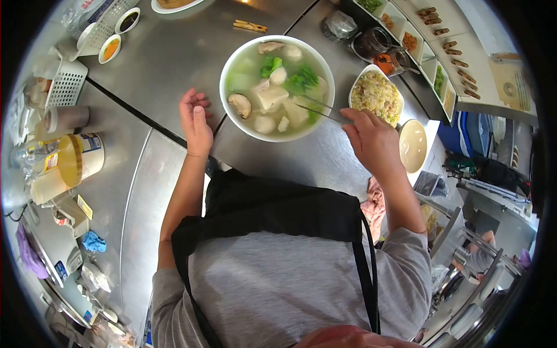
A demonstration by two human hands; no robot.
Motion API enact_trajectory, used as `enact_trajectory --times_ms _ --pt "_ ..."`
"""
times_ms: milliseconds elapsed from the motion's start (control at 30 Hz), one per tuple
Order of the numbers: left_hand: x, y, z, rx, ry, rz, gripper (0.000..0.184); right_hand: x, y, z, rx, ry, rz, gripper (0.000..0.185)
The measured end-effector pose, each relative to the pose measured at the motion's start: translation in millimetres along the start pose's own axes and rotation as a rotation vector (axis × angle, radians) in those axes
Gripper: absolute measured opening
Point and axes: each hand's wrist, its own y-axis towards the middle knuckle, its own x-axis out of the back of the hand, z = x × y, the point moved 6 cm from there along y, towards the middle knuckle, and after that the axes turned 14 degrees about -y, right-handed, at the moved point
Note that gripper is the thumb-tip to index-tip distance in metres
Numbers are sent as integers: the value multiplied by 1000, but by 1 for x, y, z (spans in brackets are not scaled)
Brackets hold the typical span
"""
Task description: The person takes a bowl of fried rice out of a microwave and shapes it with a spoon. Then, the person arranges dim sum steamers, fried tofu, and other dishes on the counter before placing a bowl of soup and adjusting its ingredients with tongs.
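Note:
A large white bowl of soup stands on the steel counter in front of me. In its pale broth are leafy greens, tofu pieces, round white balls and mushroom slices. My right hand, at the bowl's right side, is closed on thin metal tongs; their tips reach over the soup among the tofu and greens. To the left of the bowl, apart from it, my left hand hovers with fingers loosely bent and apart, holding nothing.
A dish of fried rice and a beige bowl sit right of the soup. Jars and a garnish rack stand behind. A wooden clothespin lies beyond the bowl. At left are sauce dishes, a white basket and tubs.

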Motion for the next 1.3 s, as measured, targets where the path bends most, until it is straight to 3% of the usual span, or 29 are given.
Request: enact_trajectory --times_ms 400,500,733,800,867,900,1033,1133,1167,1200,1233,1300 --pt "1 0 1 -2 -29 2 39 -8 8 6 85 -125 10 15" --pt "0 0 1 -7 -23 5 39 6 6 -3 46 -67 -117 13" --pt "-2 0 -1 30 1 6 37 44 -17 -46 -252 107 -188 11" --pt "0 0 2 36 -21 1 37 54 -37 -80 -530 231 -155 13" --pt "4 0 4 44 -28 -18 37 74 -72 -137 -589 186 -403 14" --pt "5 -1 4 50 -27 -29 37 88 -98 -163 -733 181 -467 14" --pt "7 -3 19 102 -57 -71 38 124 -212 -248 -853 183 -746 20" --pt "1 -1 16 39 -2 8 35 84 -293 -309 -1001 532 -920 24" --pt "4 -1 17 46 4 4 35 50 -308 -326 -1283 -30 -389 26" --pt "0 -2 10 35 -12 18 35 17 -323 -341 -1351 -596 214 29" --pt "1 -3 12 59 4 25 35 8 -303 -325 -1324 -565 231 34" --pt "5 -3 20 85 8 20 34 -7 -262 -315 -1106 -316 -216 33"
